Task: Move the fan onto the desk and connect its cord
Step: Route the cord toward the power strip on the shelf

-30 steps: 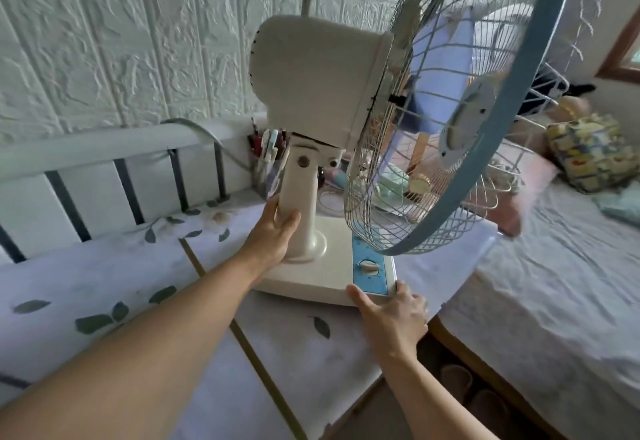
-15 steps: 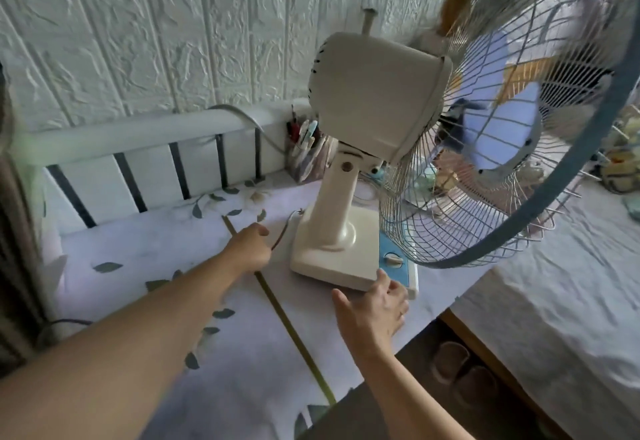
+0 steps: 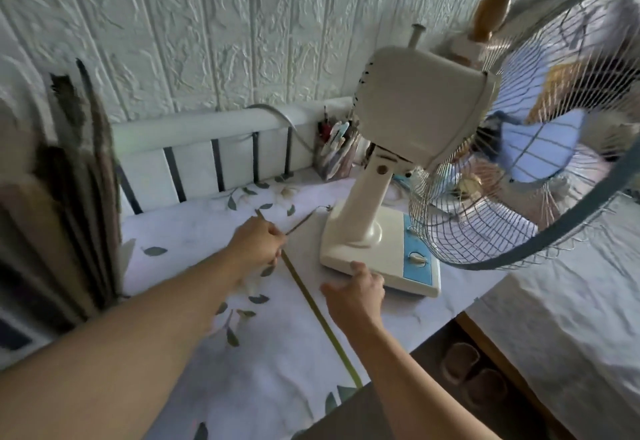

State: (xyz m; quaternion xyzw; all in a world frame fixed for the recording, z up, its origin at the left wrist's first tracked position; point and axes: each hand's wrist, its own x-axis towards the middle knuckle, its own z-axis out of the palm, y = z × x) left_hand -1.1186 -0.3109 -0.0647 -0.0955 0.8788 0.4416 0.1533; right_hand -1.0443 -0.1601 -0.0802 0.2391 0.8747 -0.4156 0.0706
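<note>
A: Since the earlier frame, the left hand (image 3: 258, 243) has been moved further away from the fan (image 3: 408, 176), and the cord (image 3: 304, 219) is now pulled straight.

B: How are the hands seen?

A: The cord is pinched by the left hand, left of the fan base. The right hand (image 3: 356, 292) is kept relaxed, fingers touching the base's front edge. The fan is placed upright on the tabletop (image 3: 207, 353), with a pen cup (image 3: 334, 155) behind it.
</note>
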